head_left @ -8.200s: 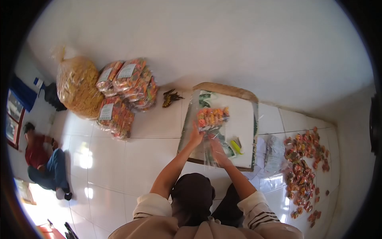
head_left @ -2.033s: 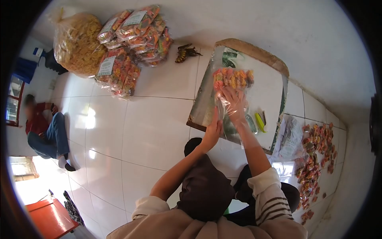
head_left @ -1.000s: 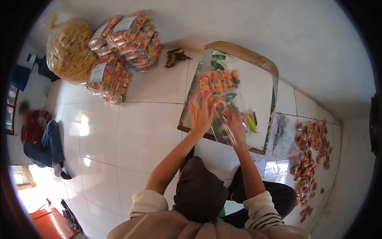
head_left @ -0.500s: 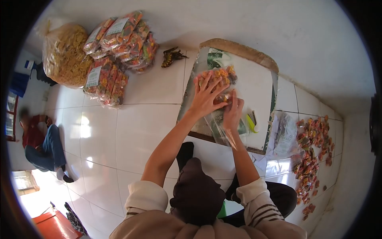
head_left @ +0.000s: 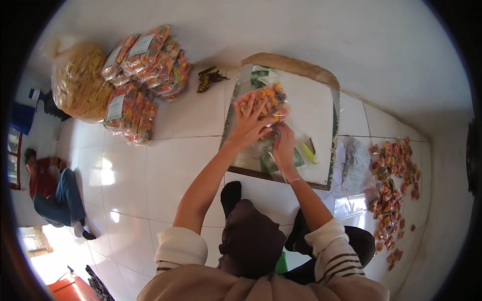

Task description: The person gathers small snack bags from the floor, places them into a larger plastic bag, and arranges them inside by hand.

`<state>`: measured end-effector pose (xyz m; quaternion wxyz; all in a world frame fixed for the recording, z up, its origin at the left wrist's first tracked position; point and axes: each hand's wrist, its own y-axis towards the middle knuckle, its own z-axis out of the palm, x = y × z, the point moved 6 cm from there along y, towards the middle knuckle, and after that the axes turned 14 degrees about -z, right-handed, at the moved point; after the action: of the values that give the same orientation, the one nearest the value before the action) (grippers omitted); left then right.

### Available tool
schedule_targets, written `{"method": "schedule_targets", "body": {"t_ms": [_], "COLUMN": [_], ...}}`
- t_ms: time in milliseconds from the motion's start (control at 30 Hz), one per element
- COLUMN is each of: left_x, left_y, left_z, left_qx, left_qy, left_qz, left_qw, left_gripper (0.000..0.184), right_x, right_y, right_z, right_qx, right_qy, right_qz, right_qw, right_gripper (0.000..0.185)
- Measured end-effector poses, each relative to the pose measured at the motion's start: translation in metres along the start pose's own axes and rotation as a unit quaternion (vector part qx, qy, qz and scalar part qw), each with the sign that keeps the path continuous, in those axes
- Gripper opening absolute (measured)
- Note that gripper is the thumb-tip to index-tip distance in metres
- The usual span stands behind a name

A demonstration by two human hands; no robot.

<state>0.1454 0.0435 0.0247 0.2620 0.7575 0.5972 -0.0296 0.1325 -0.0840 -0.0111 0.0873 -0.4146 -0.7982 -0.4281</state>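
A clear plastic bag of orange and yellow snack packets [head_left: 275, 96] lies on a white board [head_left: 316, 105] with a worn brown edge. My left hand [head_left: 248, 123] rests spread over the bag's left and lower part. Close by on the right, my right hand [head_left: 283, 143] is closed at the bag's lower edge, on the clear plastic near the packets. The bag's loose plastic trails down beneath that hand. A yellow-green stapler [head_left: 309, 152] lies on the board, right of my right hand.
Filled, labelled bags [head_left: 150, 57] are stacked at the upper left beside a large yellow sack [head_left: 83, 83]. A dark-yellow bundle [head_left: 210, 79] lies near the wall. Flat plastic bags [head_left: 356, 165] and scattered packets [head_left: 389, 200] lie right. A person [head_left: 55, 190] sits far left.
My left hand has moved up from the bag's lower part onto its packets. My right hand has closed at the bag's lower edge. Packets once apart in the bag now lie together.
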Motion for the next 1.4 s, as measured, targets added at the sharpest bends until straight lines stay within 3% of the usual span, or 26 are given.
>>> {"method": "schedule_targets", "body": {"t_ms": [67, 100, 167, 200, 233, 267, 367, 433, 500, 533, 567, 633, 767, 833, 900, 967, 1100, 1167, 1233, 1300, 1400], "left_x": [-0.002, -0.002, -0.014, -0.016, -0.017, -0.029, -0.084, -0.155, -0.227, -0.264, -0.298, -0.359, -0.448, -0.474, -0.491, -0.503, -0.521, -0.53, -0.538, -0.542, -0.52], "left_y": [-0.001, 0.0, -0.002, -0.003, -0.003, -0.002, 0.008, 0.009, 0.013, 0.012, 0.01, 0.006, -0.013, -0.018, -0.024, -0.026, -0.011, 0.012, 0.049, 0.091, 0.142], "left_z": [0.002, 0.005, 0.003, 0.002, 0.003, 0.002, -0.009, -0.036, -0.052, -0.058, -0.063, -0.065, -0.037, -0.01, 0.032, 0.08, 0.203, 0.27, 0.32, 0.364, 0.446], "left_qx": [0.002, 0.005, -0.007, 0.01, 0.027, 0.019, -0.002, 0.082, 0.094, 0.104, 0.118, 0.131, 0.177, 0.174, 0.272, 0.329, 0.386, 0.385, 0.298, 0.23, 0.236], "left_qy": [0.015, 0.033, 0.02, 0.029, 0.039, 0.035, 0.0, -0.024, -0.006, -0.074, -0.14, -0.184, -0.245, -0.263, -0.272, -0.267, -0.258, -0.296, -0.333, -0.28, -0.144], "left_qz": [-0.008, -0.022, -0.002, -0.061, -0.118, -0.094, -0.069, -0.037, 0.012, 0.057, 0.1, 0.164, 0.27, 0.321, 0.3, 0.275, 0.232, 0.2, 0.202, 0.193, 0.016], "left_qw": [1.0, 0.999, 1.0, 0.998, 0.992, 0.995, 0.998, 0.996, 0.996, 0.99, 0.978, 0.96, 0.914, 0.893, 0.873, 0.863, 0.855, 0.851, 0.871, 0.912, 0.961], "left_gripper": [0.021, 0.019, 0.019, 0.019, 0.019, 0.019, 0.024, 0.029, 0.031, 0.03, 0.028, 0.03, 0.034, 0.034, 0.035, 0.036, 0.043, 0.042, 0.043, 0.051, 0.068], "right_x": [0.01, 0.01, 0.014, 0.014, 0.019, 0.018, 0.025, 0.028, 0.054, 0.062, 0.065, 0.066, 0.051, 0.004, -0.035, -0.067, -0.158, -0.204, -0.237, -0.265, -0.299], "right_y": [-0.011, -0.017, -0.04, -0.048, -0.064, -0.079, -0.091, -0.096, -0.1, -0.11, -0.127, -0.175, -0.272, -0.323, -0.362, -0.398, -0.478, -0.525, -0.564, -0.607, -0.661], "right_z": [-0.01, -0.026, -0.048, -0.074, -0.088, -0.103, -0.201, -0.284, -0.377, -0.42, -0.456, -0.516, -0.575, -0.574, -0.559, -0.533, -0.497, -0.512, -0.548, -0.585, -0.629], "right_qx": [0.114, 0.105, 0.22, 0.207, 0.312, 0.412, 0.436, 0.328, 0.191, 0.114, 0.036, -0.114, -0.249, -0.287, -0.319, -0.275, -0.205, -0.183, -0.249, -0.325, -0.323], "right_qy": [-0.002, -0.014, 0.059, 0.042, 0.015, -0.013, -0.021, -0.021, -0.118, -0.097, -0.069, -0.094, -0.114, -0.089, -0.057, -0.072, -0.143, -0.232, -0.24, -0.217, -0.222], "right_qz": [-0.076, -0.075, -0.135, -0.133, -0.155, -0.171, -0.1, 0.004, -0.007, 0.094, 0.193, 0.199, 0.305, 0.331, 0.373, 0.478, 0.566, 0.615, 0.636, 0.671, 0.754], "right_qw": [0.991, 0.992, 0.964, 0.968, 0.937, 0.895, 0.894, 0.944, 0.974, 0.984, 0.978, 0.969, 0.912, 0.894, 0.87, 0.831, 0.785, 0.731, 0.69, 0.63, 0.527], "right_gripper": [0.041, 0.041, 0.041, 0.041, 0.039, 0.038, 0.036, 0.036, 0.033, 0.029, 0.026, 0.022, 0.022, 0.022, 0.021, 0.029, 0.041, 0.049, 0.057, 0.067, 0.082]}}
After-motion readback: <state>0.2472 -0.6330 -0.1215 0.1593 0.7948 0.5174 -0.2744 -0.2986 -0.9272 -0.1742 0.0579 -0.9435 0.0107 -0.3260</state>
